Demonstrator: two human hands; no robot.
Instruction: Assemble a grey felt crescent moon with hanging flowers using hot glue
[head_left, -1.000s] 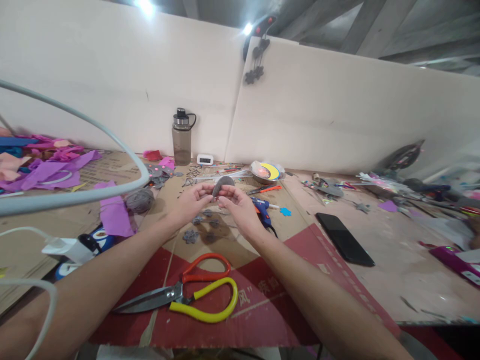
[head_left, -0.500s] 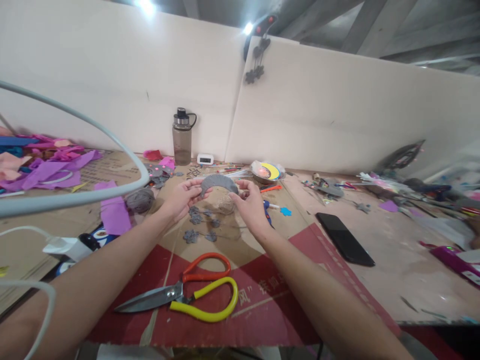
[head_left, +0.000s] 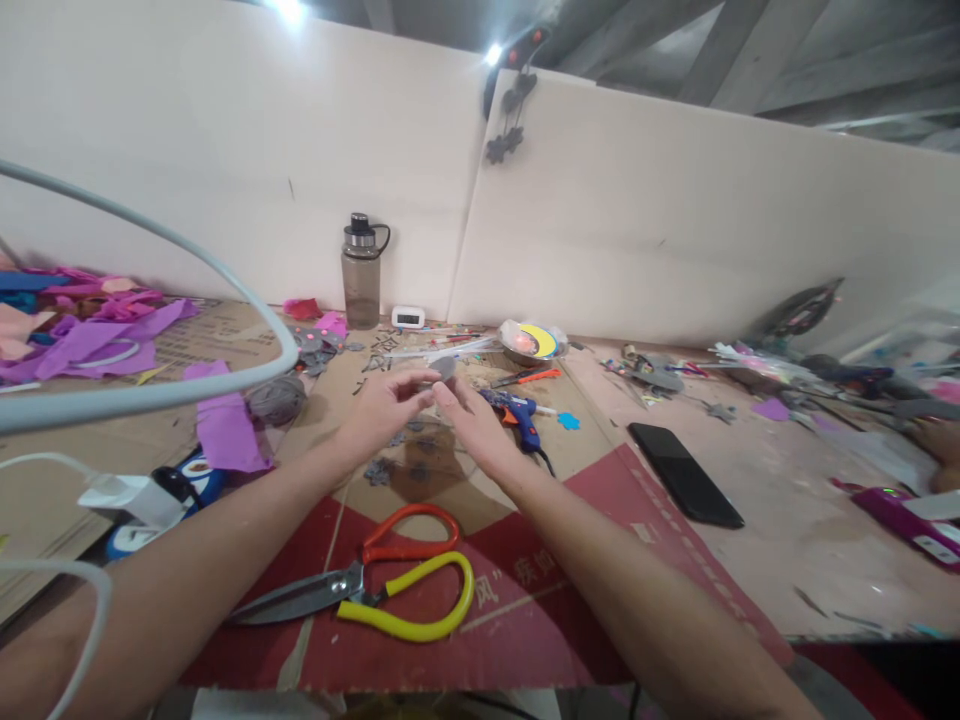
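Both hands hold a grey crescent-shaped felt piece (head_left: 444, 368) above the middle of the cardboard, and fingers hide most of it. My left hand (head_left: 390, 405) pinches it from the left. From the right, my right hand (head_left: 472, 420) grips it with thumb and fingers, close to the other hand. Below them lie small grey flower shapes (head_left: 380, 472) on strings. A blue hot glue gun (head_left: 523, 415) rests just right of my right hand. Nearer to me, large scissors (head_left: 356, 585) with one red and one yellow handle lie spread apart.
A water bottle (head_left: 361, 275) and small white clock (head_left: 408, 318) stand at the back. On the right is a black phone (head_left: 684, 475). Left are grey yarn (head_left: 276, 400), purple felt (head_left: 225, 415) and a pale curved tube (head_left: 225, 270). Another person's hand (head_left: 941, 450) shows at the right edge.
My hands have come closer together, and the crescent, earlier spread wide between them, is now largely covered. The glue gun beside my right hand shows more fully.
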